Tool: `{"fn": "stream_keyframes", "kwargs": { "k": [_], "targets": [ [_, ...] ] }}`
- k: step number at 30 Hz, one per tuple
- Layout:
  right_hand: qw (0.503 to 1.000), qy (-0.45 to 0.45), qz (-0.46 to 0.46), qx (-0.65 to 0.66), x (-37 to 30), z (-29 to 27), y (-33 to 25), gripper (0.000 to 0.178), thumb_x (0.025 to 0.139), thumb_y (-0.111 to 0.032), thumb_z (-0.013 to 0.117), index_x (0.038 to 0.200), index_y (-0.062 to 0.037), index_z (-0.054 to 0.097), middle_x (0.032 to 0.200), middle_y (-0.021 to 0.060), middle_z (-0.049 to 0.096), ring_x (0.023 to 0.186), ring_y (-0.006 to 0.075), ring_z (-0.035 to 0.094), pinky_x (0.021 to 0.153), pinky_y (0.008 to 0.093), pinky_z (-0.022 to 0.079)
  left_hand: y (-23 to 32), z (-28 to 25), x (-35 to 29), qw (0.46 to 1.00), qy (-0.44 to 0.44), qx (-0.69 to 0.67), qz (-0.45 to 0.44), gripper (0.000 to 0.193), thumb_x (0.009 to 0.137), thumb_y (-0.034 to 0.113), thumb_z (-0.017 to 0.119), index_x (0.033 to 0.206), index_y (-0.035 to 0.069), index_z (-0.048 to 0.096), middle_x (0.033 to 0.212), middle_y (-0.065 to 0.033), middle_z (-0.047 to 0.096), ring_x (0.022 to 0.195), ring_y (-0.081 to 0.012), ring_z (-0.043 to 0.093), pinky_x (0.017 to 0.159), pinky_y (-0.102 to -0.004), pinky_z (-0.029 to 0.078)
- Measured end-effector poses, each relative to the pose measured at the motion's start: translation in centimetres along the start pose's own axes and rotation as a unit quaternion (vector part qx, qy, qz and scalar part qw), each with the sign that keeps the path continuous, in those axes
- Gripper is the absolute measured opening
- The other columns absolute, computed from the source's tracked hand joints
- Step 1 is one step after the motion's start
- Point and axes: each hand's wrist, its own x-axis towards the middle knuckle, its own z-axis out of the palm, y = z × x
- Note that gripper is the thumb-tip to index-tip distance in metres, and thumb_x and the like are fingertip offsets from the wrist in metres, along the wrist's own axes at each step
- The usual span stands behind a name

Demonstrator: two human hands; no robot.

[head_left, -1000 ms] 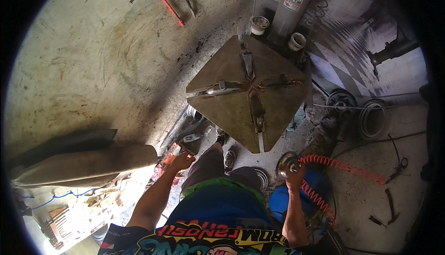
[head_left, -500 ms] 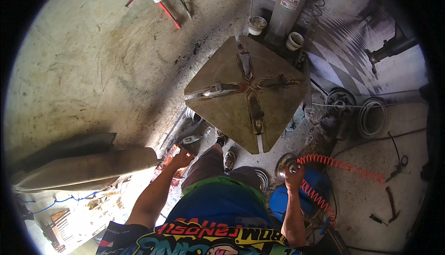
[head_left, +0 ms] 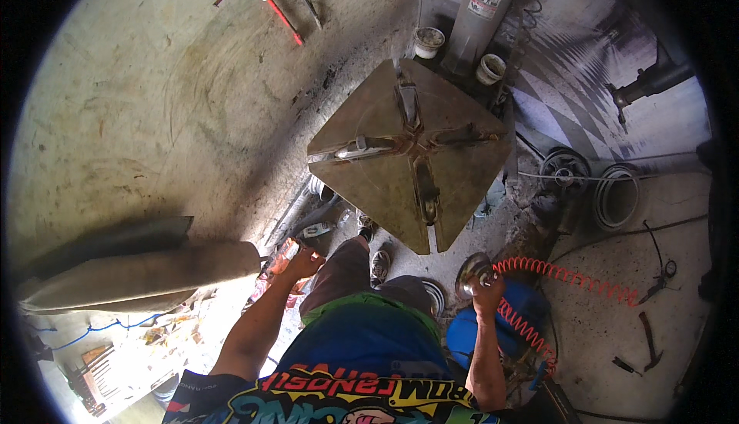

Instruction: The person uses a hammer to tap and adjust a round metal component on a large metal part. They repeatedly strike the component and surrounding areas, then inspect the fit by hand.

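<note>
Closest is the person's shirt (head_left: pixel 354 355), dark blue with bright shapes on it and a green edge at the bottom. The 2 hands are well apart. The right hand (head_left: pixel 488 293) is wrapped around a round, shiny metal tool (head_left: pixel 470 276), held up to the right of the legs. A curly red hose (head_left: pixel 570 273) runs from near the tool and off to the right. Under that hand is a big blue drum (head_left: pixel 464 333). The left hand (head_left: pixel 309 263) is curled up on the other side of the legs, just beside some crumpled red stuff (head_left: pixel 286 250), and I cannot tell if its fingers hold anything. Lower down are 2 shoes (head_left: pixel 379 266) on the floor (head_left: pixel 596 324). Past the hands is a wide brown metal plate (head_left: pixel 366 181), like a diamond, with 4 slots that meet near the middle. To its right are 2 wheel rims (head_left: pixel 617 199), near each other. Farthest off, a tall grey post (head_left: pixel 469 35) stands behind the plate, with 2 dirty white pots (head_left: pixel 429 49) near its foot
</note>
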Motion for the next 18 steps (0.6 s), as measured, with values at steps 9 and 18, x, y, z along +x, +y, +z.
{"fn": "stream_keyframes", "kwargs": {
  "k": [9,18],
  "targets": [
    [0.997,0.025,-0.065,0.023,-0.1,-0.3,0.7,0.047,0.074,-0.02,0.085,0.107,0.0032,0.061,0.099,0.0137,0.068,0.089,0.0246,0.065,0.081,0.0398,0.052,-0.4,1.3,-2.1,0.999,-0.02,-0.012,-0.036,0.057,0.094,0.054,0.063,0.124,0.007,0.068,0.117,-0.0213,0.072,0.111,-0.0382,0.069,0.096,-0.046,0.053],
    [0.999,0.03,-0.015,0.009,-0.2,-0.2,0.5,0.05,0.074,-0.021,0.088,0.107,0.0033,0.061,0.102,0.013,0.069,0.093,0.0235,0.064,0.084,0.0389,0.051,1.9,-0.3,-1.6,0.997,0.053,-0.032,0.051,0.046,0.092,0.044,0.065,0.111,0.002,0.071,0.102,-0.0211,0.074,0.098,-0.0365,0.073,0.086,-0.0464,0.056]
  ]
}}
